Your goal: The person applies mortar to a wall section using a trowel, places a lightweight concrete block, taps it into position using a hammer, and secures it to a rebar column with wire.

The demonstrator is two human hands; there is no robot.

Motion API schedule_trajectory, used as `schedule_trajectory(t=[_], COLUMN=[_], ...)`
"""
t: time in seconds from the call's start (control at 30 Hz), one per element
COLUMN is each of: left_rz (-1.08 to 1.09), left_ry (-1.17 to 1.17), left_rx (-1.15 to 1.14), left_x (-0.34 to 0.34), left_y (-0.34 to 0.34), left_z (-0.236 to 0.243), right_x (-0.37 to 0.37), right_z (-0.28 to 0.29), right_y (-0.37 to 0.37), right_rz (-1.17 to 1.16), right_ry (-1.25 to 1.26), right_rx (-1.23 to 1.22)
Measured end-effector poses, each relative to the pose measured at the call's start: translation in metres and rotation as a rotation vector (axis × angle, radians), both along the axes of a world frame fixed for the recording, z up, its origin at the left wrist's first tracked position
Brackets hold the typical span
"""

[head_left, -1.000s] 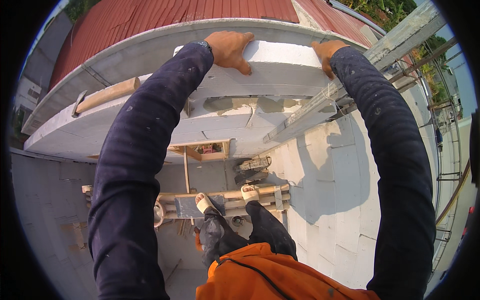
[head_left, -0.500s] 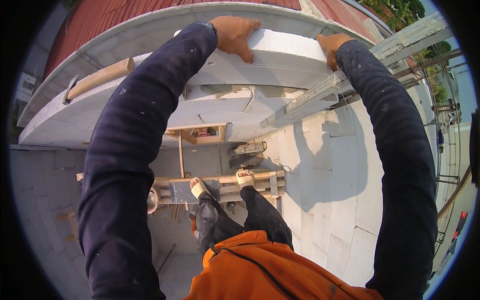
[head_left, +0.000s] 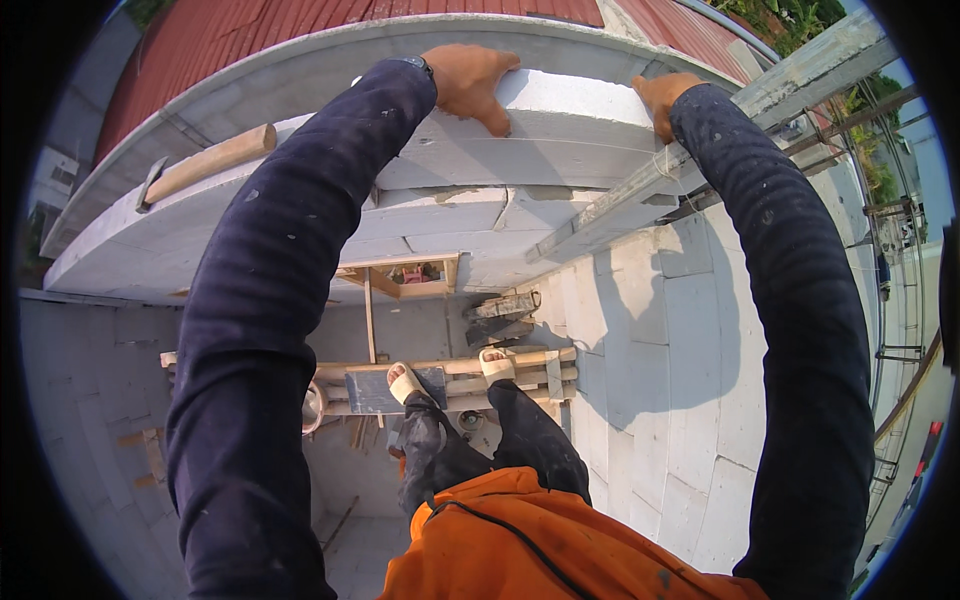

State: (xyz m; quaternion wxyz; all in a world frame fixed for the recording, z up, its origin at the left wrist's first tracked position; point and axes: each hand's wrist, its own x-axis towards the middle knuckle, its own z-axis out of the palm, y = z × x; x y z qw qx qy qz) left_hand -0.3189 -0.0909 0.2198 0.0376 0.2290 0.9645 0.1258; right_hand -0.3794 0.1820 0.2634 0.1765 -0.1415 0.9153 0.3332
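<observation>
**White block (head_left: 540,145) gripped on top of a block wall (head_left: 430,215)**

The wall of pale blocks curves across the far side of a roofless space, with a red metal roof (head_left: 350,25) beyond it. A second wall (head_left: 640,470), to the right, carries the person's shadow. A concrete post (head_left: 815,65) slants past the white block's right end. Below, the person's sandalled feet stand on a platform of wooden poles (head_left: 465,386), above a grey floor (head_left: 370,485).

The white block lies along the wall's top course. The left hand (head_left: 472,85) is spread wide over its top edge, thumb down the near face; the right hand (head_left: 668,98) is curled around its right end. A hammer (head_left: 215,165) rests on the wall top, left.

A round bucket (head_left: 313,408), partly behind the left sleeve, and a small round pan (head_left: 470,421) sit low down; their contents are too small to tell.
</observation>
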Motion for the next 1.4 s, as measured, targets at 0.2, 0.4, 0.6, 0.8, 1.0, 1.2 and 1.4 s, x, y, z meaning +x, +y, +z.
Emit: schedule_trajectory(t=[0.2, 0.4, 0.6, 0.8, 1.0, 1.2, 1.4], left_rz=[0.027, 0.056, 0.01, 0.051, 0.28, 0.235, 0.117], left_ry=[-0.023, -0.069, -0.024, -0.145, -0.289, -0.288, -0.108], left_rx=[0.015, 0.018, -0.054, -0.004, 0.171, -0.113, -0.252], left_x=[0.006, 0.005, 0.003, 0.006, 0.002, 0.047, 0.056], left_y=[0.0, -0.004, 0.015, 0.008, -0.063, -0.072, -0.067], left_z=[-0.002, -0.007, -0.019, -0.004, -0.025, 0.013, 0.008], right_x=[-0.003, -0.005, -0.035, 0.098, 0.181, 0.103, 0.044], right_z=[-0.007, -0.009, 0.014, 0.072, -0.08, -0.274, -0.307], right_y=[-0.002, -0.008, -0.001, 0.011, 0.14, 0.247, 0.228], right_rz=[-0.008, -0.013, 0.219, 0.499, -0.411, -1.048, -1.069], right_ry=[0.018, -0.015, 0.108, 0.176, -0.339, 0.244, 0.464], right_rx=[0.038, 0.064, -0.064, -1.175, -1.695, -1.939, -2.142])
